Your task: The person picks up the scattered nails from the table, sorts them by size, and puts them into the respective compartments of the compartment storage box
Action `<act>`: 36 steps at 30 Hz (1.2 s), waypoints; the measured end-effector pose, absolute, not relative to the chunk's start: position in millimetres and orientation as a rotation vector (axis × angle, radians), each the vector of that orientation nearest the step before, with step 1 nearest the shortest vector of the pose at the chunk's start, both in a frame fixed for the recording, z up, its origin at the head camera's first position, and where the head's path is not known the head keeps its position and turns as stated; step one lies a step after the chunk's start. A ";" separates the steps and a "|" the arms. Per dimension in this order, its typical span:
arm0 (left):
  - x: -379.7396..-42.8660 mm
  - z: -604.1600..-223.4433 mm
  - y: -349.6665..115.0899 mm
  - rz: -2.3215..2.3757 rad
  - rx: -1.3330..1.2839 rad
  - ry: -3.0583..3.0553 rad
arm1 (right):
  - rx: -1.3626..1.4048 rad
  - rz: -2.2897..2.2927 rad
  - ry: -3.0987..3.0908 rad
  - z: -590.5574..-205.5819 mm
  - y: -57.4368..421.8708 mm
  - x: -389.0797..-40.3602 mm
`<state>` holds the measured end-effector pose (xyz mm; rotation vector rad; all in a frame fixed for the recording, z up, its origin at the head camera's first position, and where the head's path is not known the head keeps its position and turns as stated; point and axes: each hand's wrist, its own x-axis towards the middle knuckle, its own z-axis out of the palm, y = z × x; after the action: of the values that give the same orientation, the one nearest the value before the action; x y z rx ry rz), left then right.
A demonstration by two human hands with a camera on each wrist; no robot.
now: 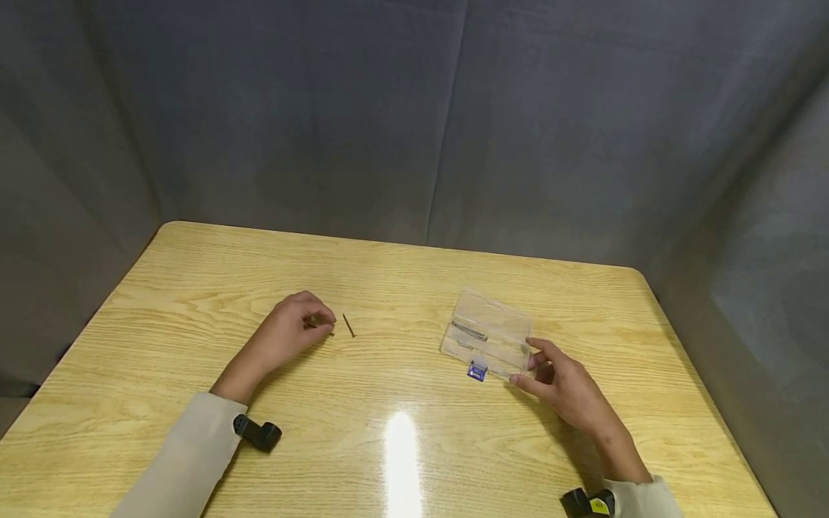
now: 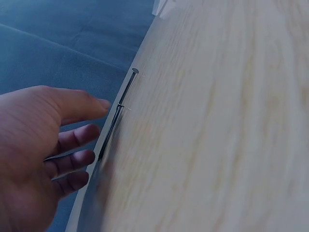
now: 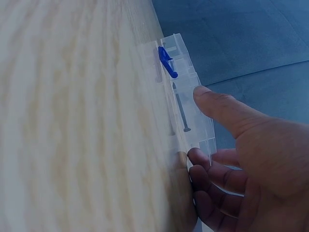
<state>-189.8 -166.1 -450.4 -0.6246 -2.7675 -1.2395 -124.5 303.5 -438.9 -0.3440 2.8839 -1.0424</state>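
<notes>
My left hand [image 1: 294, 327] is low over the left part of the table, its fingers loosely bent beside two dark nails. One nail [image 1: 349, 326] lies in full sight just right of the fingertips. The second nail [image 2: 111, 130] is mostly hidden by the hand in the head view; in the left wrist view its head is close to the thumb tip. To the right is a clear plastic box [image 1: 488, 334], lid raised, with a blue latch [image 1: 477, 370] and several nails [image 3: 181, 108] inside. My right hand [image 1: 563, 385] grips its right end, thumb at the near edge, fingers around the end.
The wood-grain table [image 1: 291, 259] has rounded far corners. Grey curtains [image 1: 311, 129] hang behind it and along both sides. Both wrists wear small black cameras [image 1: 259, 433] at the sleeve cuffs.
</notes>
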 end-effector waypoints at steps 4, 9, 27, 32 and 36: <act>-189.9 -452.9 -167.8 -1.234 -0.638 -2.788 | -0.344 -1.034 2.891 -438.7 303.4 -124.1; -188.1 -454.4 -168.2 -1.161 -0.656 -2.799 | -0.340 -1.032 2.890 -439.0 303.6 -124.1; -187.6 -455.7 -163.5 -0.936 -0.741 -2.826 | -0.356 -1.028 2.894 -439.1 303.9 -124.4; -186.3 -455.4 -162.9 -0.874 -0.775 -2.836 | -0.361 -1.039 2.891 -438.3 303.6 -124.2; -185.6 -455.5 -162.6 -0.856 -0.809 -2.831 | -0.367 -1.040 2.896 -438.3 303.3 -124.2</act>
<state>-185.6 -162.6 -455.5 -0.8093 -2.8306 -0.8561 -124.2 303.3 -438.3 -0.3671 2.8958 -1.0396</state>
